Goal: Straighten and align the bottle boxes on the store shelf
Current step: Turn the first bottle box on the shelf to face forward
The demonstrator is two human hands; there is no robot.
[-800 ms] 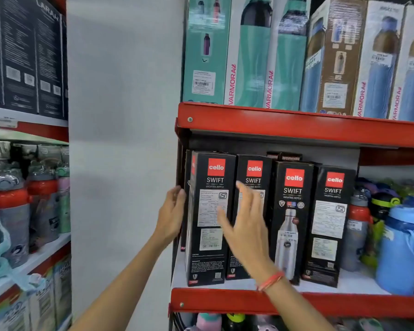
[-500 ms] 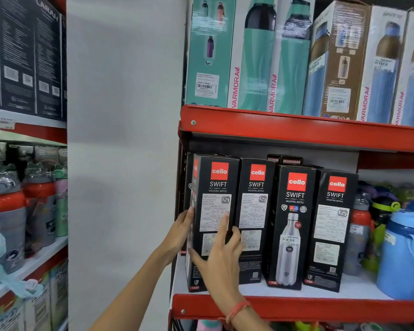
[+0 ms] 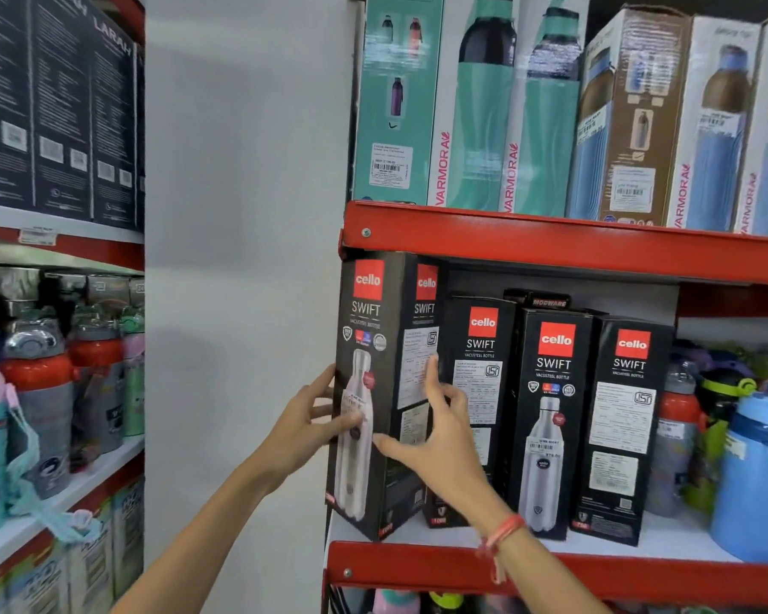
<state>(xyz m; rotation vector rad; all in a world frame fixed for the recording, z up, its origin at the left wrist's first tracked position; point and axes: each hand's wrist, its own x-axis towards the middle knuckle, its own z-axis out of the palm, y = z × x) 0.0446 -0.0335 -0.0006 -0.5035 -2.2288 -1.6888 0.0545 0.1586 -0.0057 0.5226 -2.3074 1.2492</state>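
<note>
The red shelf (image 3: 550,248) holds a row of black bottle boxes on its white deck, under a tier of teal and blue cartons (image 3: 484,104). Measured from the end box (image 3: 373,392), which stands at the shelf's left corner, three more boxes (image 3: 550,418) stand to its right, set farther back and fairly square to the front edge. The end box is the odd one: it sits forward of its neighbours and is turned, so both its bottle-picture face and its label face show, with a bottom corner near the red lip.

Both hands are on it, apparently to swing it square. The left hand (image 3: 304,425) wraps the box's outer left edge, thumb across the picture face and fingers behind, a firm partial curl. The right hand (image 3: 440,436) is spread wide and pressed flat on the label face, thumb reaching toward the front corner; it braces rather than closes around anything.

Judging by the angle, the box needs turning until one face lines up with its neighbours, then sliding back level with them.
</note>
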